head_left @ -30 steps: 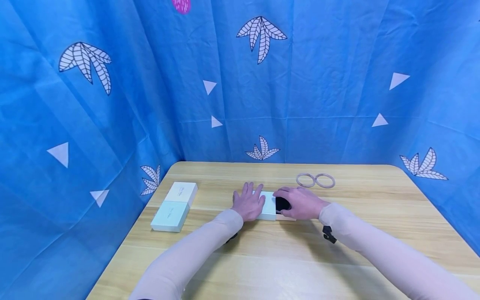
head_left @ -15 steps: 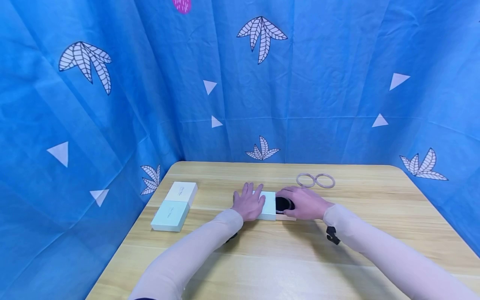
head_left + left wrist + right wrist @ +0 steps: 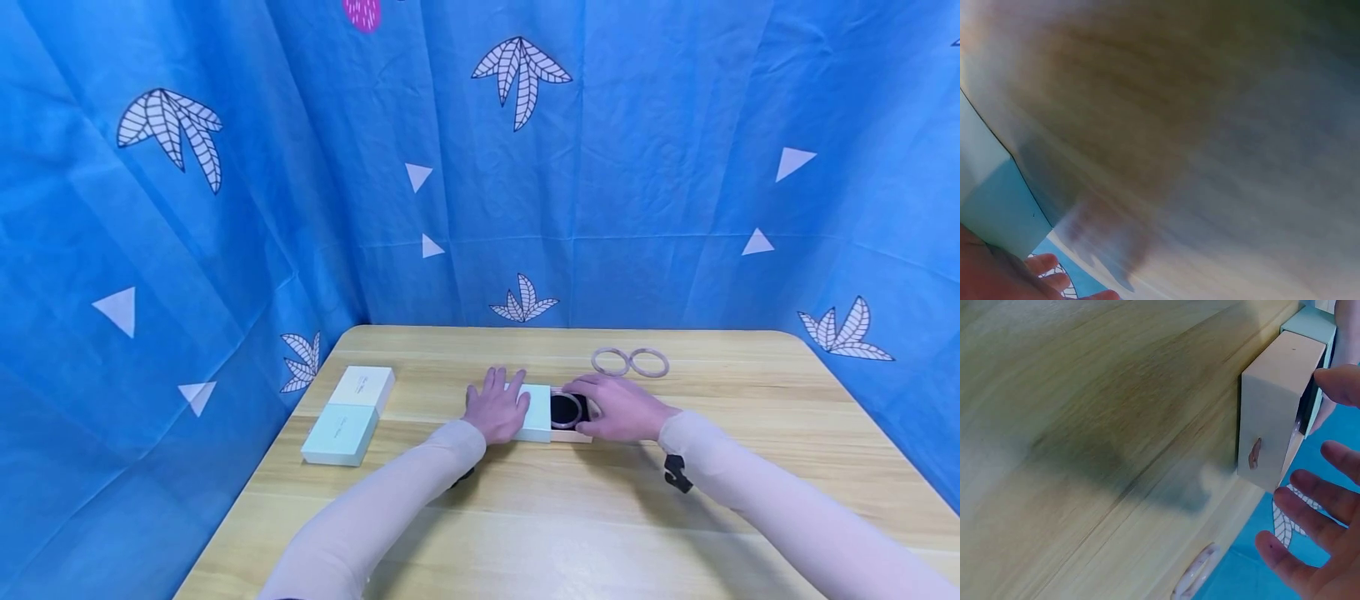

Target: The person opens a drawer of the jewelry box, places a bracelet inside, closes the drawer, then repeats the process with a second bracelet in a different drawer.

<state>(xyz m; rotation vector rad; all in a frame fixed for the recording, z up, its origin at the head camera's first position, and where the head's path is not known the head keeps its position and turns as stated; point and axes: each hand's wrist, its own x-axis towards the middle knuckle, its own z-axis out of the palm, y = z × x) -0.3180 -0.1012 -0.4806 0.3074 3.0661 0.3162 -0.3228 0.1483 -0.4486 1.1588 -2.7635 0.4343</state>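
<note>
My left hand (image 3: 495, 412) lies flat with spread fingers on the mint sleeve (image 3: 537, 412) of a small drawer box. Out of its right side sticks the pale pink drawer (image 3: 572, 436), lined in black. A light purplish bangle (image 3: 581, 412) lies inside the drawer. Over the drawer's right end is my right hand (image 3: 622, 408), partly covering it. In the right wrist view its fingers (image 3: 1310, 519) are spread apart, with the thumb (image 3: 1335, 384) at the drawer's upper edge. A small pull tab (image 3: 1255, 454) shows on the drawer's front.
Two more bangles, a left one (image 3: 594, 362) and a right one (image 3: 667, 364), lie side by side behind my right hand. To the left, a mint box (image 3: 341, 433) and a white box (image 3: 362, 385) touch end to end. A blue curtain (image 3: 645, 167) hangs behind the wooden table (image 3: 540, 533).
My right hand has drawn a little to the right, uncovering more of the bangle in the drawer. The left hand stays in place on the sleeve.
</note>
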